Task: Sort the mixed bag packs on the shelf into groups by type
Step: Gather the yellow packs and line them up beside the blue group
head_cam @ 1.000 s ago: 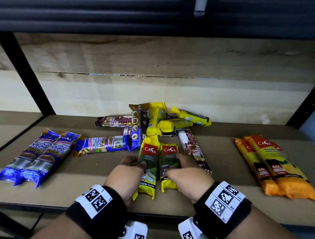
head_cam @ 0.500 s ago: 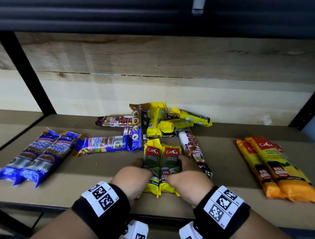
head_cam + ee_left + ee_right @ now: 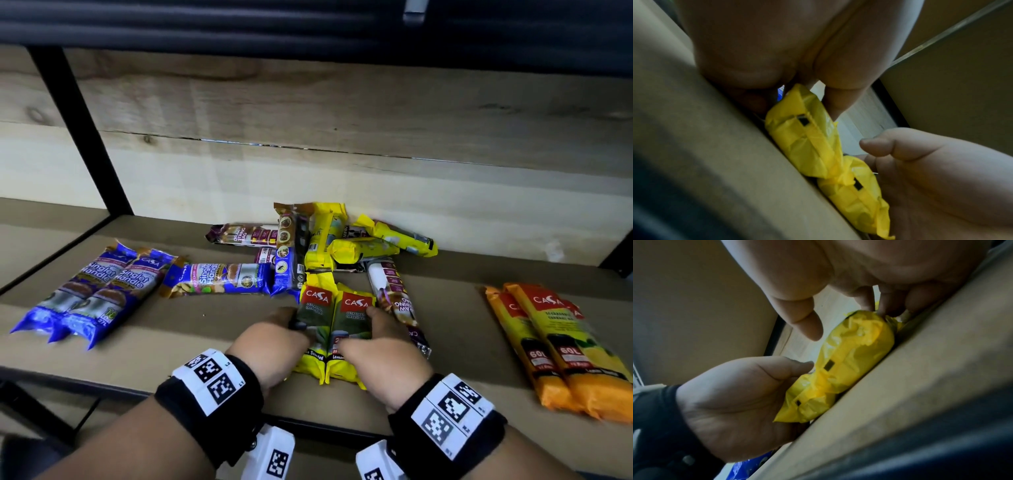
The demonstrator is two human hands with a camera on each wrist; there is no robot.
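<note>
Two yellow-green Casa packs lie side by side at the front middle of the wooden shelf [image 3: 171, 346]. My left hand [image 3: 274, 342] cups the outer side of the left pack [image 3: 313, 325], its fingers curled along the edge. My right hand [image 3: 380, 346] cups the outer side of the right pack [image 3: 352, 322]. The packs touch each other. In the left wrist view the yellow pack ends [image 3: 805, 134] lie on the shelf, with the right hand [image 3: 931, 170] beside them. In the right wrist view my fingers [image 3: 885, 305] touch the pack [image 3: 849, 356] and the left hand [image 3: 740, 389] has its thumb on it.
Two blue Singlet Handle packs [image 3: 89, 294] lie at the left, a third [image 3: 219, 279] crosswise nearer the middle. A mixed pile [image 3: 325, 240] sits at the back wall. A purple draw-string pack [image 3: 397, 301] lies just right of my right hand. Orange packs [image 3: 555, 346] lie far right.
The two yellow-green packs, a small gap apart before, now lie pressed together. Both hands have closed in on their outer sides.
</note>
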